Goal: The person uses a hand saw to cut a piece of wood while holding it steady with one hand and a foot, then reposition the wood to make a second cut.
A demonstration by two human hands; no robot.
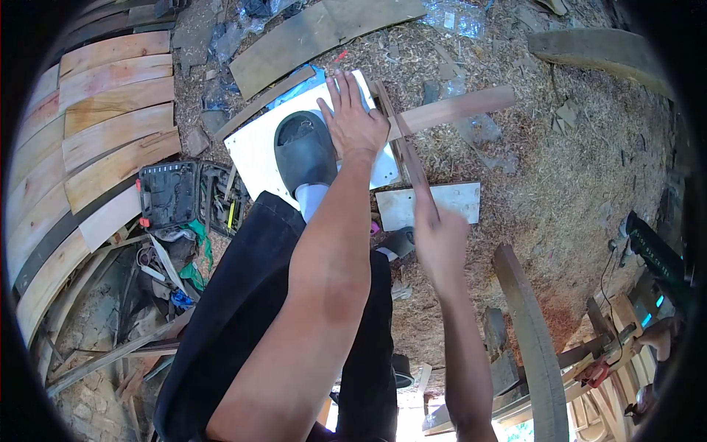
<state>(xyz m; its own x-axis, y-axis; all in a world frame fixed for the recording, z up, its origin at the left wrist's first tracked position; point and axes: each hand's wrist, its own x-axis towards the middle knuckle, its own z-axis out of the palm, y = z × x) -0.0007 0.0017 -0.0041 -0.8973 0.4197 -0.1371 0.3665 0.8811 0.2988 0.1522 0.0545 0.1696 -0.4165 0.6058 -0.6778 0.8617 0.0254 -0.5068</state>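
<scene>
My left hand lies flat with its fingers stretched out over a white board, beside a dark shoe that also stands on it. Near the thumb, a flat wooden piece extends to the right past the board's edge. My right hand, somewhat smeared by motion, is closed around the near end of a long narrow brown strip. This strip crosses the wooden piece close to my left hand; whether it is a saw or a plain stick cannot be made out.
A smaller white board lies on the shaving-covered ground. An open tool case and stacked planks are at left. A curved beam rises at lower right. At the right edge another person's hand is near a red tool.
</scene>
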